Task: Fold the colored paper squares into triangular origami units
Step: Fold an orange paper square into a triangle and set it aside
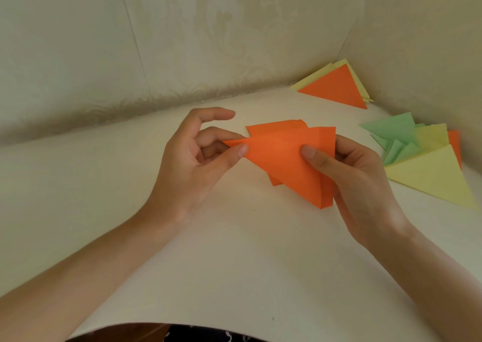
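Nearest us, at the bottom edge, we see a strip of dark patterned fabric below the rim of the pale table, and two bare forearms reaching forward over it. Past them, the left hand pinches the pointed left corner of the orange paper between thumb and curled fingers, its index finger lifted free above. The right hand grips the paper's right side, thumb pressed on the front face and fingers behind. The paper sits between the two hands over the middle of the table, folded into several overlapping layers with a triangular flap in front. Farther right we find a large yellow triangle lying on the table, overlapping green folded pieces. In the far corner an orange triangle rests on yellow sheets, against the patterned wall.
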`<state>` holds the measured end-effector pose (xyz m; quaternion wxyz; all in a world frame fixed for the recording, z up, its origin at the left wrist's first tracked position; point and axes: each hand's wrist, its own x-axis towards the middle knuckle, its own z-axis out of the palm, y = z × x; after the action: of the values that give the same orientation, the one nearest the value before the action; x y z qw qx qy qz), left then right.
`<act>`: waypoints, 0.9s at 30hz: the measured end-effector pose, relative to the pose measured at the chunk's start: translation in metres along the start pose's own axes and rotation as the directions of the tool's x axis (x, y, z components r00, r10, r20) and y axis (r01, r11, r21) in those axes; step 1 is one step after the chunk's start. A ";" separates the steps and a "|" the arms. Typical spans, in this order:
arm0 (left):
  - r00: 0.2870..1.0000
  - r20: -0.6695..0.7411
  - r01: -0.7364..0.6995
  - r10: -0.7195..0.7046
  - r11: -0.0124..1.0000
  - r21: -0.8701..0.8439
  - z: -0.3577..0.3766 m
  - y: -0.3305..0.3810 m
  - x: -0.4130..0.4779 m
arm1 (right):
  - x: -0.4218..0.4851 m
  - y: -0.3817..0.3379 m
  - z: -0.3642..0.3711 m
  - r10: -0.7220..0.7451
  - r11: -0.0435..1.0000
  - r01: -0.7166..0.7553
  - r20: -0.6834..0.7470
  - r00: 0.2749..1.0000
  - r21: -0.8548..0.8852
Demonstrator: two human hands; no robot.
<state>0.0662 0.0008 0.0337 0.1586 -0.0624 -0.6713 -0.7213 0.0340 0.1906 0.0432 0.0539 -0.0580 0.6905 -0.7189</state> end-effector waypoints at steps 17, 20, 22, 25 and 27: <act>0.983 -0.030 0.178 -0.180 0.981 -0.075 -0.003 -0.001 0.002 | -0.001 0.000 0.002 -0.132 0.991 0.132 -0.051 0.990 -0.001; 0.984 -0.019 0.176 -0.179 0.979 -0.101 -0.005 -0.002 0.003 | 0.000 0.002 0.002 -0.114 0.993 0.113 -0.046 0.992 -0.030; 0.984 -0.011 0.174 -0.176 0.979 -0.105 -0.005 -0.002 0.003 | 0.000 0.003 0.002 -0.098 0.995 0.097 -0.046 0.994 -0.037; 0.985 0.003 0.172 -0.173 0.980 -0.103 -0.006 -0.003 0.003 | 0.000 0.003 0.001 -0.070 0.997 0.069 -0.026 0.997 -0.024; 0.985 0.007 0.174 -0.174 0.979 -0.103 -0.006 -0.004 0.004 | 0.000 0.003 0.001 -0.059 0.998 0.059 0.003 0.998 -0.004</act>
<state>0.0624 -0.0052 0.0306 0.0923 -0.0106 -0.6360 -0.7660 0.0338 0.1898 0.0400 0.0335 -0.0793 0.6898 -0.7188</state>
